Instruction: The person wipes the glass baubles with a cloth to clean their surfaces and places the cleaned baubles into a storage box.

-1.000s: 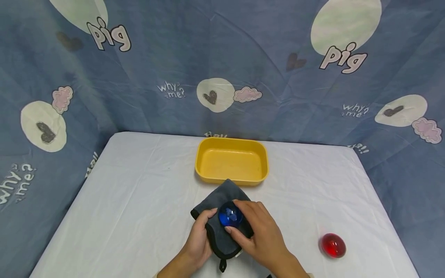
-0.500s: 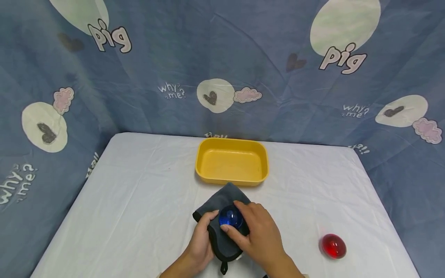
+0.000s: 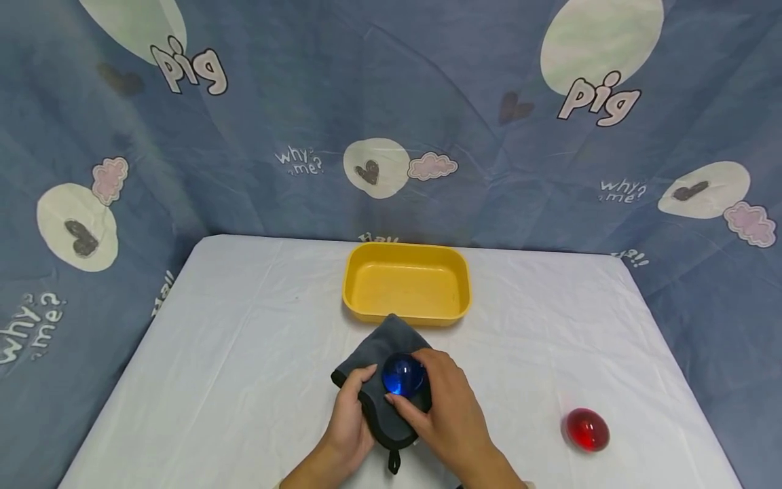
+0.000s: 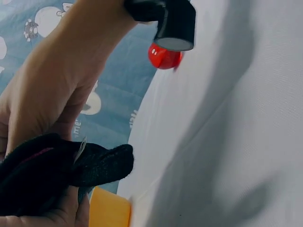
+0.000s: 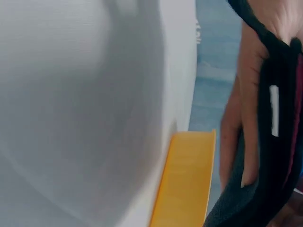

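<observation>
A clear blue glass ball (image 3: pixel 402 375) lies against a folded dark grey cloth (image 3: pixel 391 414) with black edging and a small hanging loop. My right hand (image 3: pixel 455 414) pinches the ball between thumb and fingers from the right side. From below and the left, my left hand (image 3: pixel 347 424) holds the cloth, its thumb on top beside the ball. In the right wrist view, fingers (image 5: pixel 248 118) lie along the underside of the cloth (image 5: pixel 277 142). The left wrist view shows the cloth's dark edge (image 4: pixel 104 165), with the ball hidden there.
Just beyond the cloth stands a yellow rectangular tray (image 3: pixel 406 319) with nothing inside. A red glass ball (image 3: pixel 587 430) rests on the white tablecloth (image 3: pixel 214 380) at the right. A blue printed curtain (image 3: pixel 391 81) hangs behind and at the sides.
Both hands, with the cloth and the blue ball, have shifted slightly left and up. The right hand's grip on the ball has changed a little. The tray and red ball stay put.
</observation>
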